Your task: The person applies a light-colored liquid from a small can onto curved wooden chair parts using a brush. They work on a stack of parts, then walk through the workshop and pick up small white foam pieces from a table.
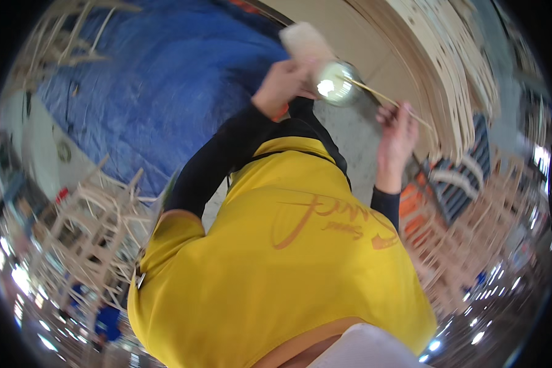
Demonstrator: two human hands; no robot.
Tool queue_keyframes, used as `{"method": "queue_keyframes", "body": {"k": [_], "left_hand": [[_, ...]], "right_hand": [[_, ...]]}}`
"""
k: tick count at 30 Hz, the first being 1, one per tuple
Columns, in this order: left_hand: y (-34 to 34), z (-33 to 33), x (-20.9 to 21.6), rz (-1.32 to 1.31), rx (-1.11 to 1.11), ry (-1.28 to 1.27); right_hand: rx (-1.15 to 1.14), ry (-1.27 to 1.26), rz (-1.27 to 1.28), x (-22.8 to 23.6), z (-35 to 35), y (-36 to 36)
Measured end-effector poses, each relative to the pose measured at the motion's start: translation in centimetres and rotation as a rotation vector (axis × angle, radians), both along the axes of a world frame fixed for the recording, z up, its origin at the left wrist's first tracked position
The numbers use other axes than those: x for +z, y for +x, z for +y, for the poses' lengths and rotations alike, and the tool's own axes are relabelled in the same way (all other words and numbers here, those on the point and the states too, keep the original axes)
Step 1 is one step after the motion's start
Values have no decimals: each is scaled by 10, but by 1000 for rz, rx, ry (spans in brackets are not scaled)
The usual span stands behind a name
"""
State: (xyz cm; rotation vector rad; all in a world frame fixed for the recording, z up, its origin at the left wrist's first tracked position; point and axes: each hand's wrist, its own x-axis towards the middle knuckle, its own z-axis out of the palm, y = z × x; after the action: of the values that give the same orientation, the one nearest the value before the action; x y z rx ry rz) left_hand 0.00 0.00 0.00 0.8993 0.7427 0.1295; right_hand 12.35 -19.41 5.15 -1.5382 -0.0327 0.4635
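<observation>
A round glass jar [336, 83] with a shiny, pale greenish inside sits beside the fingers of my left hand [282, 87], which curl against its side. A pale, blurred block-like piece [306, 43] juts out beyond those fingers; whether it is held too, I cannot tell. Further right, my right hand [398, 138] pinches a thin yellowish stick [380, 95]. The stick slants left, and its far end reaches over or into the jar mouth.
Long curved pale wooden boards [451, 67] are stacked at the far right. A blue plastic sheet [159, 80] spreads at the left. Wooden frames [104, 227] crowd the left side, with more frames [472, 239] at the right, near an orange item [414, 208].
</observation>
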Motion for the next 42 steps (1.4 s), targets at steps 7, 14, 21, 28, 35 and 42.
{"method": "queue_keyframes", "body": {"k": [7,14,21,28,35,42], "left_hand": [[-117,28,-2,80,10,-34],[-159,50,8,19,53,-17],[-162,65,-5,-31,40,-137],[-148,51,6,-165,-112,-225],[-155,36,26,-203,-269,-279],[-152,21,45,-126,-279,-171]], "right_hand": [[-14,114,108,-21,10,-98],[-71,207,77,-35,24,-133],[-1,263,-173,-35,42,-144],[41,97,-485,-37,40,-163],[345,-189,-556,-31,40,-162],[456,66,-581,-42,57,-162]]}}
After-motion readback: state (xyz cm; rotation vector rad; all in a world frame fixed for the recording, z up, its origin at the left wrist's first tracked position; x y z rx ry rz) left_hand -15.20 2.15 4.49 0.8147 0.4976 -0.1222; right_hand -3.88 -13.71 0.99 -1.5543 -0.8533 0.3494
